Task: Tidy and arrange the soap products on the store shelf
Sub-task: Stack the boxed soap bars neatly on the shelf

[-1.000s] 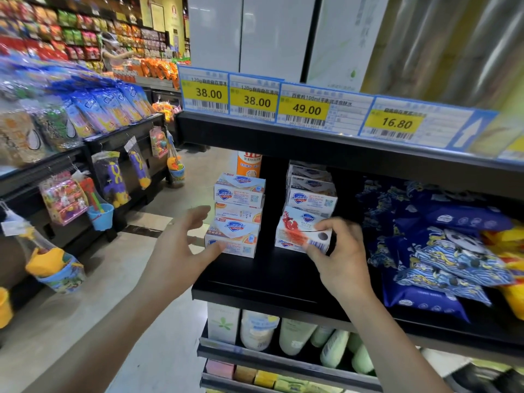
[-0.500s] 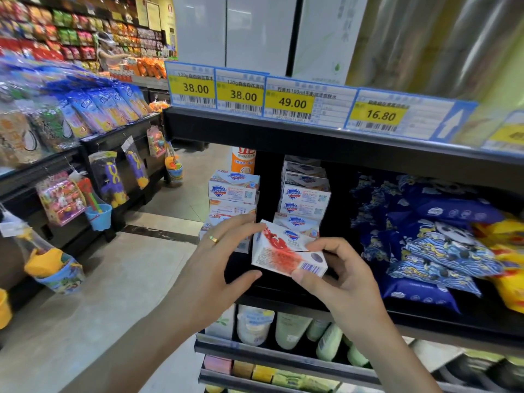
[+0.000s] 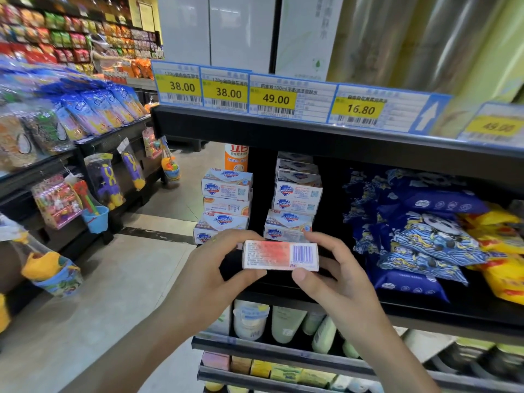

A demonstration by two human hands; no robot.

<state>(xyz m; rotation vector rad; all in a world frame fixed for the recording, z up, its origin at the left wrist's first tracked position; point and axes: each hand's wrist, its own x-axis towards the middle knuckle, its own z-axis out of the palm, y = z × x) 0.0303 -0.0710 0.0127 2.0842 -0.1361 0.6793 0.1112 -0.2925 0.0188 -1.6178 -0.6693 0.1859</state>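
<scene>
My left hand (image 3: 209, 268) and right hand (image 3: 337, 282) both hold one soap box (image 3: 279, 255) near two soap stacks (image 3: 226, 205).

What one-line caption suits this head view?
Both hands, left hand and right hand, hold a soap box barcode-side up before stacked soap boxes on the shelf.

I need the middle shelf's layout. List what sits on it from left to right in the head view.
Left soap stack → right soap stack → blue packets → yellow packets. The soap box held in both hands is left out.
</scene>
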